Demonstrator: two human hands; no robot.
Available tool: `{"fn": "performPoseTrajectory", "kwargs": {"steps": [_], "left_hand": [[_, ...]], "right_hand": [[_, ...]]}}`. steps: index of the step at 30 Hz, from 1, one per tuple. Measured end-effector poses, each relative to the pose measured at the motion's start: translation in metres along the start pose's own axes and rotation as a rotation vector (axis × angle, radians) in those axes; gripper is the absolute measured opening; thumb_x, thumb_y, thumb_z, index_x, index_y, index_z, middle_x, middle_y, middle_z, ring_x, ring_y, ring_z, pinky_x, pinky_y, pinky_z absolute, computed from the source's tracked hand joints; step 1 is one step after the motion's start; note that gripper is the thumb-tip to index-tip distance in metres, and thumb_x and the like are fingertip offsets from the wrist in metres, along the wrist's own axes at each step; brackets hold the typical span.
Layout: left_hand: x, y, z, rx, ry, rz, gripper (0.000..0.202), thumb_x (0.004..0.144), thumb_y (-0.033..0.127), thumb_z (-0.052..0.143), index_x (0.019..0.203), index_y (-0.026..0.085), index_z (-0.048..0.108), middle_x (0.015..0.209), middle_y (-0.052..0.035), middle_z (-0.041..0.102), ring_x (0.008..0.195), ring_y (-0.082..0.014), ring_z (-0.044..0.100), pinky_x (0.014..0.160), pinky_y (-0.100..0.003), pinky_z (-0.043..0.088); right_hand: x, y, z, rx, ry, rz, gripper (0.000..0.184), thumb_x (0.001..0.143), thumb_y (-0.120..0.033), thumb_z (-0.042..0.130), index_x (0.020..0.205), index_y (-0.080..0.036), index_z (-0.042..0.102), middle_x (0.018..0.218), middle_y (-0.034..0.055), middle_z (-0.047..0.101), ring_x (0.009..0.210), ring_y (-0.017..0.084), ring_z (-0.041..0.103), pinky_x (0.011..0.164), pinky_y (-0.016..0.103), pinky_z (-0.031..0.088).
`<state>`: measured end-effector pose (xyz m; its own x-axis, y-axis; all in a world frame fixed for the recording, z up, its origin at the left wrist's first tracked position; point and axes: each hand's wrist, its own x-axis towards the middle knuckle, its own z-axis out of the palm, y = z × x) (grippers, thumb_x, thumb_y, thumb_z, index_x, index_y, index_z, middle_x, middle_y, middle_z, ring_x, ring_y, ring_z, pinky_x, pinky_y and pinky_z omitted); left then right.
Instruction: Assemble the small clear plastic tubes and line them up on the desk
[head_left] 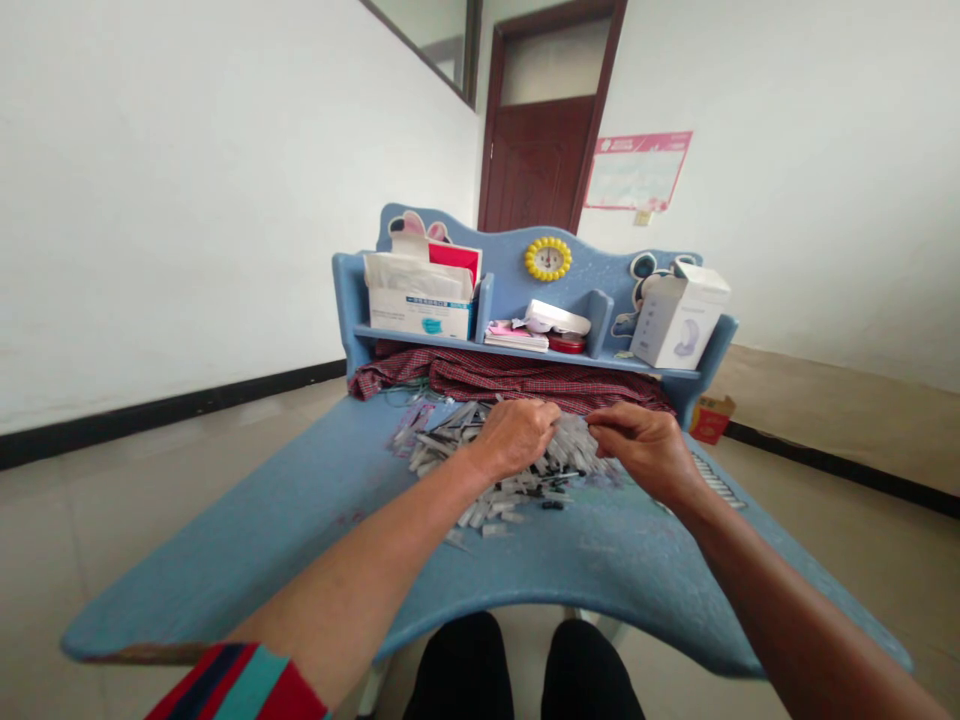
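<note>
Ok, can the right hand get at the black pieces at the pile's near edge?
Probably yes: the black pieces lie uncovered on the blue desk, and nothing seems to block the right hand. Whether it is holding something is too unclear to tell.

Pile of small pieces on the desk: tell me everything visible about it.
The pile of small pieces is a loose, low heap of mostly clear to whitish, slim bits that look like plastic, with some black ones mixed in. They lie at varied angles, with stragglers at the near edge. It rests on the blue desk, in front of the checked cloth. The left hand hides part of it; the right hand is at its right side. Whether either hand touches it is unclear.
</note>
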<state>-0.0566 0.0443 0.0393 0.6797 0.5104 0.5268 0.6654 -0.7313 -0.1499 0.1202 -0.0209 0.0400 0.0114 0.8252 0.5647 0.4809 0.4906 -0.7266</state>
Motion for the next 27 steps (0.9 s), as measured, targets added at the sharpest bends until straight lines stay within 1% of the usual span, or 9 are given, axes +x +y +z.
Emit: {"fn": "performPoseTrajectory", "kwargs": {"steps": [3, 5, 8, 11, 18, 27], "left_hand": [[-0.0001, 0.0018, -0.0013, 0.008, 0.002, 0.018, 0.015, 0.085, 0.023, 0.047, 0.088, 0.017, 0.060, 0.084, -0.0064, 0.067, 0.079, -0.0195, 0.064, 0.064, -0.026, 0.045], [-0.0003, 0.0027, -0.0024, 0.012, 0.002, 0.026, 0.015, 0.085, 0.023, 0.046, 0.089, 0.017, 0.059, 0.085, -0.0065, 0.067, 0.079, -0.0196, 0.064, 0.063, -0.026, 0.045], [-0.0007, 0.0038, -0.0037, 0.015, 0.005, 0.032, 0.015, 0.086, 0.023, 0.045, 0.088, 0.017, 0.059, 0.085, -0.0069, 0.067, 0.078, -0.0197, 0.064, 0.063, -0.026, 0.045], [-0.0008, 0.0047, -0.0042, 0.024, 0.001, 0.037, 0.016, 0.086, 0.023, 0.044, 0.089, 0.017, 0.059, 0.084, -0.0071, 0.067, 0.077, -0.0196, 0.064, 0.063, -0.026, 0.046], [-0.0011, 0.0054, -0.0037, 0.044, 0.008, 0.057, 0.018, 0.087, 0.023, 0.042, 0.088, 0.017, 0.059, 0.082, -0.0073, 0.066, 0.076, -0.0205, 0.064, 0.063, -0.027, 0.046], [-0.0009, 0.0062, -0.0043, 0.042, -0.008, 0.054, 0.018, 0.087, 0.024, 0.043, 0.089, 0.017, 0.059, 0.083, -0.0079, 0.066, 0.076, -0.0202, 0.064, 0.063, -0.027, 0.046]], "right_hand": [[0.0002, 0.0026, 0.0020, 0.066, -0.016, 0.052, 0.021, 0.069, -0.030, 0.065, 0.084, -0.016, 0.064, 0.065, 0.0012, 0.062, 0.052, 0.013, 0.058, 0.052, 0.027, 0.051], [0.0004, 0.0033, 0.0026, 0.080, -0.024, 0.064, 0.017, 0.069, -0.029, 0.065, 0.080, -0.016, 0.062, 0.062, 0.0003, 0.060, 0.052, 0.014, 0.059, 0.053, 0.027, 0.051], [0.0008, 0.0025, 0.0021, 0.045, -0.029, 0.049, 0.014, 0.070, -0.030, 0.064, 0.074, -0.017, 0.062, 0.060, 0.0005, 0.061, 0.052, 0.014, 0.059, 0.054, 0.026, 0.051], [0.0013, 0.0015, 0.0016, 0.003, -0.032, 0.031, 0.013, 0.071, -0.029, 0.063, 0.073, -0.017, 0.063, 0.061, 0.0007, 0.061, 0.052, 0.014, 0.060, 0.054, 0.026, 0.051], [0.0011, 0.0027, -0.0001, -0.061, -0.036, -0.005, 0.012, 0.073, -0.028, 0.061, 0.075, -0.017, 0.065, 0.065, 0.0020, 0.063, 0.054, 0.014, 0.060, 0.055, 0.026, 0.050], [0.0000, 0.0015, -0.0015, -0.143, -0.015, -0.036, 0.014, 0.074, -0.029, 0.059, 0.077, -0.017, 0.066, 0.066, 0.0025, 0.065, 0.053, 0.014, 0.060, 0.052, 0.025, 0.047]]}}
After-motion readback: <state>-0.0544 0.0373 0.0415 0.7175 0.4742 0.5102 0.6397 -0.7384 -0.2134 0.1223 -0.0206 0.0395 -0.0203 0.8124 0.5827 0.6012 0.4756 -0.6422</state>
